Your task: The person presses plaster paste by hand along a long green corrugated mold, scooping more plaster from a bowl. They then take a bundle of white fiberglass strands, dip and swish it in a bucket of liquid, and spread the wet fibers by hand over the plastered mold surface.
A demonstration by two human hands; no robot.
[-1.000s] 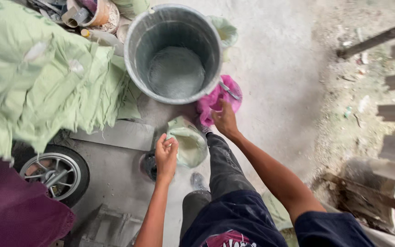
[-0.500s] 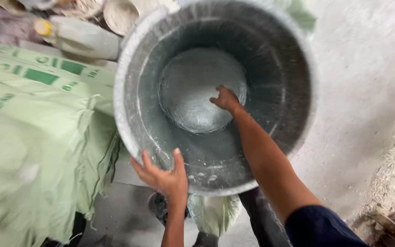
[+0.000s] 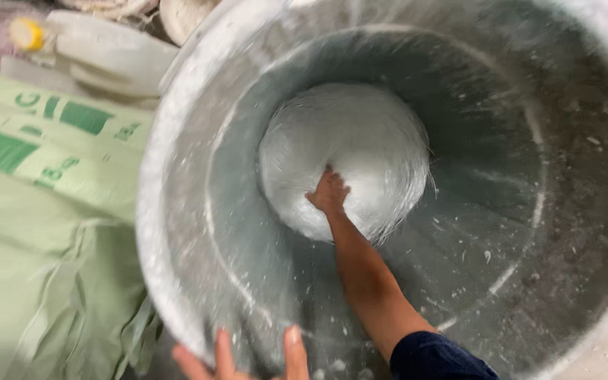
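The right hand [image 3: 328, 191] reaches deep into the large grey metal drum [image 3: 177, 232], fingers curled together against its white-coated bottom [image 3: 367, 141]. The left hand [image 3: 248, 359], fingers spread, grips the drum's near rim. Green woven sacks [image 3: 43, 211] lie left of the drum.

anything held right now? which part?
Left hand grips the big grey bucket by its near rim, fingers hooked over the edge. Right hand reaches deep inside, palm against the white residue at the bottom; no object visible in it.
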